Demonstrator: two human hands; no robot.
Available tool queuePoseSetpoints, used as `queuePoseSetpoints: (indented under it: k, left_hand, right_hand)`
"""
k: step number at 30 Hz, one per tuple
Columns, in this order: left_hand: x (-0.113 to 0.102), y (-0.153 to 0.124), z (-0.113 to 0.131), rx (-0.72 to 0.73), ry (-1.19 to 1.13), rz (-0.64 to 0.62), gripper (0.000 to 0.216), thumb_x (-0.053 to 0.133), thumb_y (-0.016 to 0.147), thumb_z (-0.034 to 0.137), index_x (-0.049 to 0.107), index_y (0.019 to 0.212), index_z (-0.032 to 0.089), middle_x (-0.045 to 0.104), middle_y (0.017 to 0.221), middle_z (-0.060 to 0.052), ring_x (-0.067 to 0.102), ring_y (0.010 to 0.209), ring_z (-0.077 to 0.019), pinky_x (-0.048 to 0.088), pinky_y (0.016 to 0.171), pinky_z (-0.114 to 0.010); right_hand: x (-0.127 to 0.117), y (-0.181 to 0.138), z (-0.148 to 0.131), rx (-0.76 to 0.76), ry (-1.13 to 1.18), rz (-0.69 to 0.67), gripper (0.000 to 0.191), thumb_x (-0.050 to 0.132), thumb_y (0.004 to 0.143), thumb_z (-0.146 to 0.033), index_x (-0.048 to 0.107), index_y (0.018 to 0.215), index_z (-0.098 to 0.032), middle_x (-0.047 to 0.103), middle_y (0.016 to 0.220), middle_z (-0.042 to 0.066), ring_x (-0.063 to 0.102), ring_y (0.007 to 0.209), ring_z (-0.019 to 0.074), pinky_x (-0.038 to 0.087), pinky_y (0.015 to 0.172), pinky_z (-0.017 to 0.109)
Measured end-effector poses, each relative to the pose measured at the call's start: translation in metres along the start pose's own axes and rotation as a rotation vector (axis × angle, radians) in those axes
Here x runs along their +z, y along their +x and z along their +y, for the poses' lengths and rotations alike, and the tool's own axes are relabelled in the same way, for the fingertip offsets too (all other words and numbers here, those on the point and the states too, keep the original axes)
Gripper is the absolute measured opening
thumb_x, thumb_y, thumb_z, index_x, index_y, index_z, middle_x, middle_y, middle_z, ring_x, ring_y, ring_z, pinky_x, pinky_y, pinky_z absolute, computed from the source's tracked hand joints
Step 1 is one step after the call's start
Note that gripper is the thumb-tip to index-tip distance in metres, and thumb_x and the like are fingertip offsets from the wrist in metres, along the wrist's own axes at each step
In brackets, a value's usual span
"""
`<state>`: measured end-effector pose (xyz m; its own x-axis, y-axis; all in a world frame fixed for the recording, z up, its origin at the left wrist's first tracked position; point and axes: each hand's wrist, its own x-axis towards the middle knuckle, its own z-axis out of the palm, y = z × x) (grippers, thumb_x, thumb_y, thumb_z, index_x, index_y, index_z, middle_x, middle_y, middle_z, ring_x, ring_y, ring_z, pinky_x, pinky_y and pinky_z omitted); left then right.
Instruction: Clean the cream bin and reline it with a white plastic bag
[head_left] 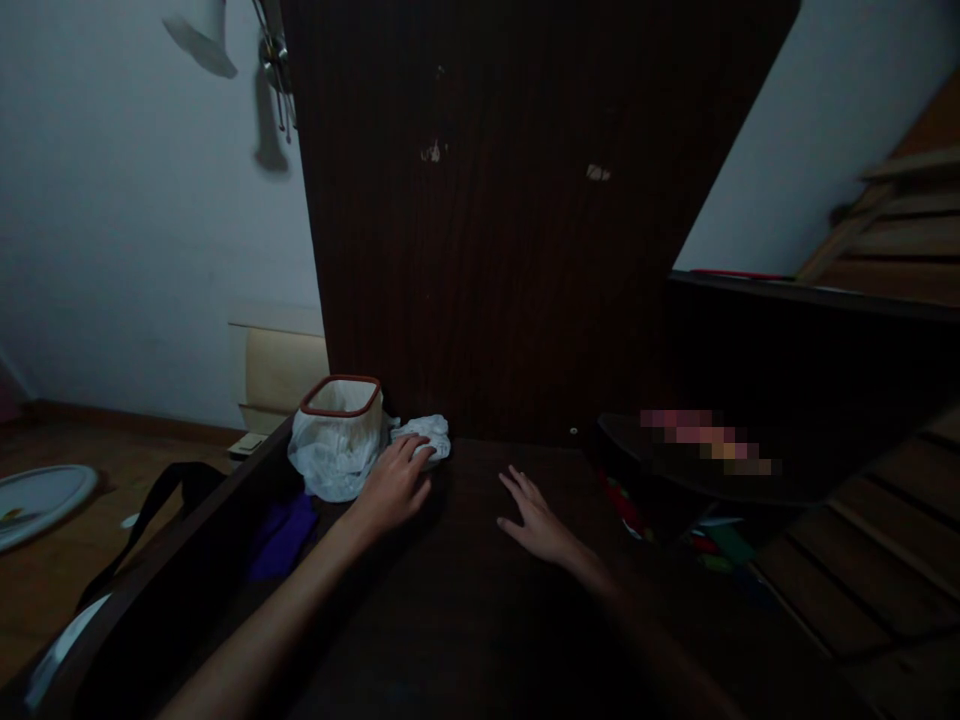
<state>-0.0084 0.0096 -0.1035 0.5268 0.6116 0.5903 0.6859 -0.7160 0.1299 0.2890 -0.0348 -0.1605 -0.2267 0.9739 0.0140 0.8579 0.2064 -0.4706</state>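
My left hand (397,484) reaches to a crumpled white plastic bag (435,432) against the dark wooden panel. Its fingers are loosely bent over the near side of the bag and look apart; no grip on it shows. Just left of it stands a small bin (337,450) with a reddish-brown rim and a white bag lining it and hanging over its outside. My right hand (536,522) hovers over or rests on the dark wooden surface (465,600), with fingers spread and nothing in them.
A purple cloth (283,537) lies left, beside a raised wooden edge (180,540). The tall dark panel (495,250) closes off the back. On the right are a dark shelf (637,440) with a blurred-out item and several colourful things below. A black strap (161,500) hangs over the left edge.
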Motion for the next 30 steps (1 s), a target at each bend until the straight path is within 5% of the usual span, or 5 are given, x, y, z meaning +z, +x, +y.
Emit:
queuePoseSetpoints:
  k: [6,14,30]
  left_hand:
    - [0.031,-0.007,0.011,0.042,-0.110,-0.283,0.037,0.058,0.091,0.030,0.059,0.127,0.018,0.056,0.141,-0.016,0.048,0.136,-0.0336,0.045,0.113,-0.052]
    - [0.075,-0.028,0.006,0.040,-0.170,-0.419,0.054,0.043,0.102,0.050,0.051,0.144,0.017,0.047,0.156,-0.015,0.040,0.147,-0.0330,0.037,0.120,-0.056]
    - [0.060,-0.039,0.004,0.058,-0.194,-0.481,0.060,0.043,0.102,0.052,0.039,0.154,0.022,0.037,0.161,-0.011,0.032,0.151,-0.0324,0.032,0.122,-0.059]
  right_hand:
    - [-0.010,-0.028,-0.006,-0.059,-0.065,-0.218,0.069,0.046,0.099,-0.054,0.035,0.158,-0.020,0.017,0.169,0.012,0.007,0.157,0.0307,0.014,0.126,0.054]
    - [0.012,-0.021,-0.009,-0.146,-0.144,-0.094,0.067,0.032,0.103,-0.061,0.033,0.158,-0.023,0.018,0.168,0.006,0.009,0.157,0.0281,0.009,0.127,0.054]
    - [0.014,-0.009,-0.014,-0.184,-0.098,-0.088,0.063,0.038,0.103,-0.056,0.038,0.156,-0.021,0.024,0.167,0.007,0.016,0.156,0.0282,0.013,0.127,0.053]
